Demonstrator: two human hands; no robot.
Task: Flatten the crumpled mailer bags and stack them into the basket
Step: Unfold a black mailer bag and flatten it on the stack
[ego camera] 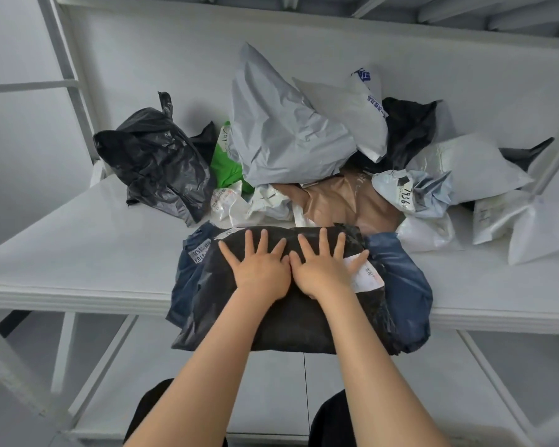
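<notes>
A black mailer bag (291,321) lies at the shelf's front edge, overhanging it, on top of a dark blue mailer bag (404,285). My left hand (259,266) and my right hand (323,266) press flat on the black bag side by side, fingers spread and straight. A white label (367,277) shows beside my right hand. Behind them lies a pile of crumpled mailers: a large grey one (281,133), a brown one (346,201), a green one (226,171), a black one (155,162) and several white ones (465,166). No basket is in view.
The white shelf board (78,253) carries everything; its front edge runs across the middle. A white frame post (68,82) rises at the left and another (552,162) at the right. A lower shelf (265,391) lies beneath.
</notes>
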